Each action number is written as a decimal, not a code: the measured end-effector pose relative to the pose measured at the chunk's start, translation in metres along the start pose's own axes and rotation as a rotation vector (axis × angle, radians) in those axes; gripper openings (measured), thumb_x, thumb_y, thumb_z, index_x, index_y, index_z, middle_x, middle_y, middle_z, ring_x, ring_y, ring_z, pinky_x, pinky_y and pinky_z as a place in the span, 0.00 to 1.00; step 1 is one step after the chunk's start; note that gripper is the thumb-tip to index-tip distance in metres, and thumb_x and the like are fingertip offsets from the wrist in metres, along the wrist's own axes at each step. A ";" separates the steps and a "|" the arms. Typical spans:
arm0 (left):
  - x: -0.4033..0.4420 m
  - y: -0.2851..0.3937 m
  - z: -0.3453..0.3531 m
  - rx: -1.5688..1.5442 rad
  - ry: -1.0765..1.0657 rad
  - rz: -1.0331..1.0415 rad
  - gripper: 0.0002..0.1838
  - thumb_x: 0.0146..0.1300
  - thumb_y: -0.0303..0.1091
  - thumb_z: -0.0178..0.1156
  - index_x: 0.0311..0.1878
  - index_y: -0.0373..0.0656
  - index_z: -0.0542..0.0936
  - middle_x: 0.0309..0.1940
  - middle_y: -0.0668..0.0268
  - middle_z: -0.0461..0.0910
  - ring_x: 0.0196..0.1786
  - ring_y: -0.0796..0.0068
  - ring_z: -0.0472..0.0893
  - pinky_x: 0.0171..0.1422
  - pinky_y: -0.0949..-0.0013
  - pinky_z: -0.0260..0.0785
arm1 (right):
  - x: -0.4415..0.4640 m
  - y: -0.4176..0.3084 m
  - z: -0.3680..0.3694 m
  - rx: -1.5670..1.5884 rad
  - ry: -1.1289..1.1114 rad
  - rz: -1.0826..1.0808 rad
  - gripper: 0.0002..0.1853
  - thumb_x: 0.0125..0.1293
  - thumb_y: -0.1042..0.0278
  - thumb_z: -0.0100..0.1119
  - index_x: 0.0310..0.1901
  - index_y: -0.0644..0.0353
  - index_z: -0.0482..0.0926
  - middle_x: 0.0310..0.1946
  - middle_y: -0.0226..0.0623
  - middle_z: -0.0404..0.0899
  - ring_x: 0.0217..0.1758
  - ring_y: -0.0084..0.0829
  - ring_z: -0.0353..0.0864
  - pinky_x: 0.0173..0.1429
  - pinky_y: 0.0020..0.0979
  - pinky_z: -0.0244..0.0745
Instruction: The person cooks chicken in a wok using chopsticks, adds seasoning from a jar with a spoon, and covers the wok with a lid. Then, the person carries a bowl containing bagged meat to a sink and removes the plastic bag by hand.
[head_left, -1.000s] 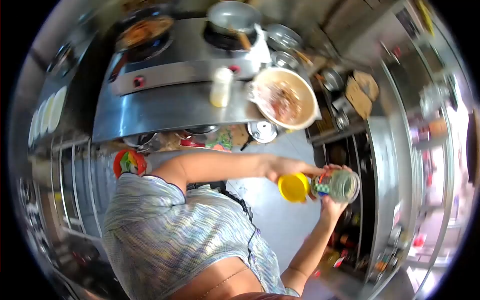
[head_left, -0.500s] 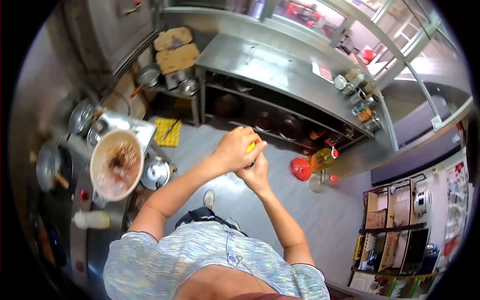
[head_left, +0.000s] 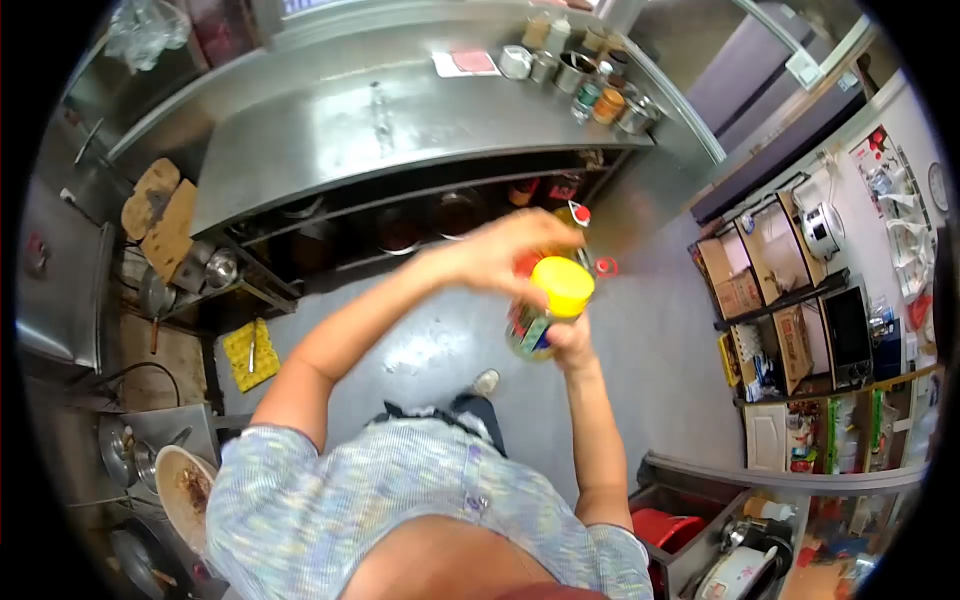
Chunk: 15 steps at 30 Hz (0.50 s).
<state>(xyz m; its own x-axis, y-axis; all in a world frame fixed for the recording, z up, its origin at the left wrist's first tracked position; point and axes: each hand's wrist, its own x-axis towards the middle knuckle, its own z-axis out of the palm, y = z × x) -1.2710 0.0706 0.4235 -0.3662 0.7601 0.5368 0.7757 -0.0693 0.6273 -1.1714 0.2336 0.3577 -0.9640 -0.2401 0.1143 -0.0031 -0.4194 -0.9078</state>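
A clear jar with a yellow lid (head_left: 562, 287) and a printed label is held in front of me at chest height, over the floor. My right hand (head_left: 574, 342) wraps round the jar's body (head_left: 528, 332) from the right side; some of its fingers are hidden behind the jar. Just left of the lid and above it is my left hand (head_left: 505, 258), blurred, with fingers and thumb spread and curved. Its thumb lies close to the lid's edge, and I cannot tell whether it touches. The lid sits on the jar.
A steel counter (head_left: 310, 135) runs ahead, with several jars and pots at its right end. An oil bottle (head_left: 582, 215) stands on the floor. A beige bucket (head_left: 188, 492) is at lower left; a yellow cloth (head_left: 250, 355) lies on the floor. Shelves (head_left: 790, 300) stand right.
My body and view have turned right. The left hand, earlier closed over the lid, has come off its top with fingers spread. The jar now shows, further right.
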 end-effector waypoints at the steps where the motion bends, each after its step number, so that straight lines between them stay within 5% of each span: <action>1: 0.014 -0.020 -0.007 0.023 0.037 -0.080 0.27 0.55 0.43 0.57 0.56 0.40 0.67 0.53 0.57 0.68 0.55 0.60 0.68 0.57 0.65 0.61 | 0.009 -0.028 -0.012 -0.022 0.039 -0.058 0.36 0.37 0.52 0.70 0.46 0.65 0.68 0.36 0.39 0.75 0.37 0.30 0.77 0.43 0.30 0.73; 2: 0.029 -0.036 -0.011 0.121 -0.002 -0.171 0.27 0.56 0.43 0.56 0.56 0.39 0.67 0.51 0.56 0.68 0.54 0.60 0.69 0.56 0.65 0.62 | 0.015 -0.046 -0.035 -0.073 0.053 -0.090 0.35 0.38 0.64 0.70 0.51 0.64 0.66 0.41 0.37 0.74 0.42 0.28 0.75 0.46 0.30 0.72; 3: 0.049 -0.042 -0.015 0.217 -0.044 -0.271 0.27 0.56 0.44 0.56 0.56 0.38 0.67 0.50 0.56 0.69 0.53 0.60 0.70 0.55 0.64 0.62 | 0.030 -0.060 -0.051 -0.211 0.120 -0.137 0.35 0.38 0.63 0.71 0.50 0.64 0.66 0.41 0.37 0.74 0.42 0.28 0.75 0.46 0.31 0.72; 5: 0.091 -0.043 -0.005 -0.200 0.043 -0.475 0.24 0.59 0.47 0.51 0.51 0.38 0.70 0.38 0.56 0.76 0.42 0.57 0.76 0.46 0.62 0.67 | 0.050 -0.081 -0.073 -0.474 0.268 -0.184 0.34 0.38 0.63 0.71 0.48 0.64 0.67 0.41 0.36 0.74 0.42 0.28 0.75 0.46 0.31 0.72; 9: 0.151 -0.051 0.024 0.603 0.019 -0.444 0.25 0.52 0.55 0.52 0.35 0.38 0.74 0.26 0.54 0.75 0.29 0.56 0.76 0.33 0.62 0.70 | 0.101 -0.090 -0.113 -1.230 0.361 -0.364 0.29 0.37 0.66 0.71 0.43 0.62 0.70 0.40 0.33 0.74 0.43 0.27 0.74 0.47 0.28 0.69; 11: 0.167 -0.086 0.025 0.536 0.140 -0.304 0.23 0.50 0.53 0.53 0.30 0.39 0.73 0.21 0.55 0.73 0.26 0.56 0.75 0.30 0.61 0.69 | 0.126 -0.090 -0.138 -0.941 0.225 -0.262 0.28 0.37 0.68 0.70 0.43 0.62 0.70 0.39 0.32 0.74 0.43 0.24 0.73 0.45 0.27 0.69; 15: 0.198 -0.138 0.006 0.485 -0.007 -0.257 0.21 0.49 0.51 0.54 0.32 0.40 0.74 0.22 0.57 0.72 0.27 0.56 0.75 0.30 0.62 0.68 | 0.177 -0.083 -0.176 -0.433 0.075 -0.036 0.28 0.37 0.70 0.70 0.44 0.63 0.69 0.36 0.32 0.74 0.42 0.22 0.72 0.45 0.27 0.69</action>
<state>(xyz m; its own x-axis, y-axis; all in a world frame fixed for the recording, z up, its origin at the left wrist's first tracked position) -1.4477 0.2343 0.4399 -0.5727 0.7178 0.3960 0.8105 0.4232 0.4050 -1.3884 0.3802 0.3826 -0.9778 -0.1611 0.1340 -0.1331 -0.0167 -0.9910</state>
